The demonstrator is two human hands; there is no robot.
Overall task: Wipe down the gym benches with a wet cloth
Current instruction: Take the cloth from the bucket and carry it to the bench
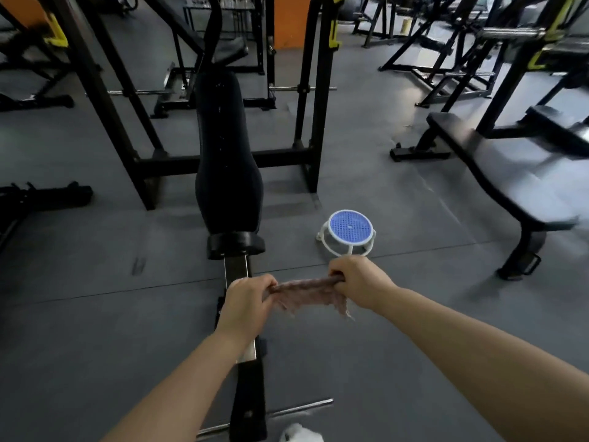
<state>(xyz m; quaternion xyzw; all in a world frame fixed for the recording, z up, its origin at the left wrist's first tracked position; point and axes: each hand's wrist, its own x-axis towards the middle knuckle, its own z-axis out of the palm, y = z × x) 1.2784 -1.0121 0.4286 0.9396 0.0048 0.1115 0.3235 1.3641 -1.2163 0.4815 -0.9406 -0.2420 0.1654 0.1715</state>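
One brownish cloth [307,290] hung stretched between two hands, the left hand [247,303] and right hand [358,282] each gripping an end, above the near foot of one black bench [228,161]. A second bench [510,173] stood rightward, one blue-topped basket [349,232] between them.

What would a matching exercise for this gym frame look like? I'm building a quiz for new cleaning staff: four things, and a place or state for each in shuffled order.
Things:
1. cloth
2. blue-topped stool
3. long black bench
4. second bench

Places or states:
A. far right, angled across the floor
B. stretched between left hand and right hand
C. straight ahead, running away from the camera
D. on the floor, just beyond the right hand

Pairs: 1-B, 2-D, 3-C, 4-A
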